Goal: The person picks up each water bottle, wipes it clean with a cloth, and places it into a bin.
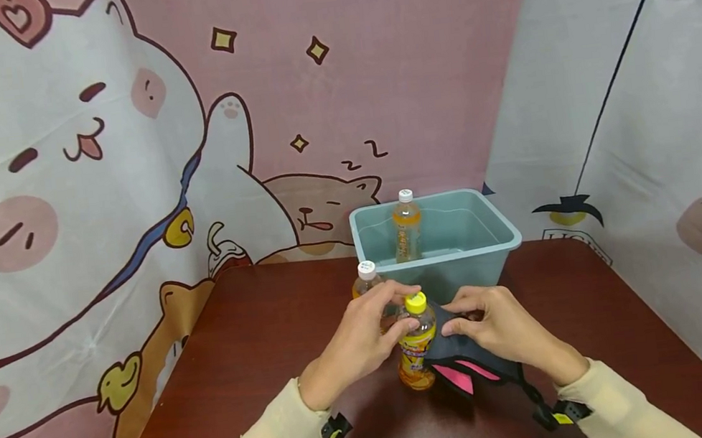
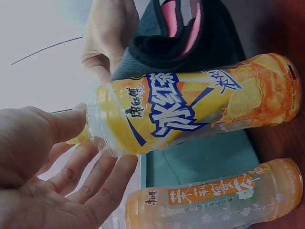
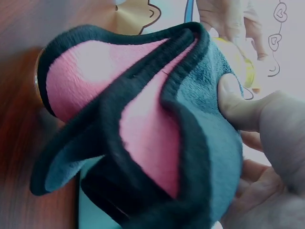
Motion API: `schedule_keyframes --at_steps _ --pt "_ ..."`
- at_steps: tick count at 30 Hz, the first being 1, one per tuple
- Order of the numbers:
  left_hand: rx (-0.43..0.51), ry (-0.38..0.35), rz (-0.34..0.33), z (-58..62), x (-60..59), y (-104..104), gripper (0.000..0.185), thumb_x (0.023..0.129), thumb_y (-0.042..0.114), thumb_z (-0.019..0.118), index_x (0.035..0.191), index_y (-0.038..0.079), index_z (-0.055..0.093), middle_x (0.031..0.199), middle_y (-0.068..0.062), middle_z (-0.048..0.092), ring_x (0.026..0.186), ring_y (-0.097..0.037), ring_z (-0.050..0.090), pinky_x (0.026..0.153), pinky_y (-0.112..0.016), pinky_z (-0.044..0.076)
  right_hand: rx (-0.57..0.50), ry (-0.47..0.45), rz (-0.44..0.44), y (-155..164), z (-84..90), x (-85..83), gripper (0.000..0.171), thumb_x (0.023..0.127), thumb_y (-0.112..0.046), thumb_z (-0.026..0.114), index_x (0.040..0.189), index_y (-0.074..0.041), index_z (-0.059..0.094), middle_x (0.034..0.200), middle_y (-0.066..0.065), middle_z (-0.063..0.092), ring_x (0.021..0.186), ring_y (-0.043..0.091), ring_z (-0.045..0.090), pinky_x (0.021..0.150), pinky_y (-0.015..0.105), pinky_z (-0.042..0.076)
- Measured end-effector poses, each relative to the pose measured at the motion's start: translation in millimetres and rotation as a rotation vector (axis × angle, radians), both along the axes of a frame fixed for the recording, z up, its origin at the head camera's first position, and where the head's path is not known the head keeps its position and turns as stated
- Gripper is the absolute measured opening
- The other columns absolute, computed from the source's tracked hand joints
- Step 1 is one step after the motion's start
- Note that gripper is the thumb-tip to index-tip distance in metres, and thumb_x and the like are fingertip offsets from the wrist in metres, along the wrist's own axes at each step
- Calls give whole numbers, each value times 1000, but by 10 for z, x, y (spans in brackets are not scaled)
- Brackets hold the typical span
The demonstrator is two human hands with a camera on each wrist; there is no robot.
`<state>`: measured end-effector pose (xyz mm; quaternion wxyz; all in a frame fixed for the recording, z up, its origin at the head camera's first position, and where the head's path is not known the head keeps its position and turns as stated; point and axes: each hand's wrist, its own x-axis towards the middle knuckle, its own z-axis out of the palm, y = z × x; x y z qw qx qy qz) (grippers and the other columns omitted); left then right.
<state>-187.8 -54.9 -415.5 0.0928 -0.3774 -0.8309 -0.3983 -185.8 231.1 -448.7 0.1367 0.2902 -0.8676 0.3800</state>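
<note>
A bottle of iced tea [image 1: 417, 356] with a yellow cap and a yellow label stands upright on the table. My left hand [image 1: 360, 330] holds it near the top, thumb on the near side of the neck and fingers around the other. Beside it, my right hand [image 1: 508, 320] pinches a folded cloth [image 3: 214, 143], dark grey outside, pink inside, edged in black. The cloth overlaps the bottle's right side in the head view. Just behind the left hand is a white-capped tea bottle [image 2: 214, 200] with an orange label, partly hidden.
A light blue plastic bin [image 1: 453, 260] stands at the back of the dark red-brown table [image 1: 274, 343]. Another white-capped bottle [image 1: 406, 223] of orange drink is upright inside it. A cartoon-printed curtain [image 1: 407, 82] hangs behind the table.
</note>
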Motion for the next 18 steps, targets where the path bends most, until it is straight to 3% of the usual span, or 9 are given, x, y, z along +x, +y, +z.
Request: schedule_keyframes --at_steps 7,11,18 --pt "-13 -32 10 -5 -1 -16 50 105 17 89 150 18 69 137 -3 81 123 -16 80 109 -35 68 -94 104 -15 -65 61 6 22 96 -7 95 117 -13 93 94 -12 77 72 1 59 60 22 51" --pt "-12 -19 12 -3 1 -20 50 104 17 89 150 17 69 137 -3 81 123 -16 80 110 -38 68 -146 133 -25 -136 103 32 27 94 -4 95 119 -14 94 95 -10 77 77 3 63 63 21 53" --pt "-12 3 8 -2 -17 -9 51 103 15 90 150 16 69 137 -5 82 123 -17 81 111 -40 68 -173 70 -49 -201 156 81 25 102 -6 89 125 -15 92 99 -8 77 76 4 60 62 22 50"
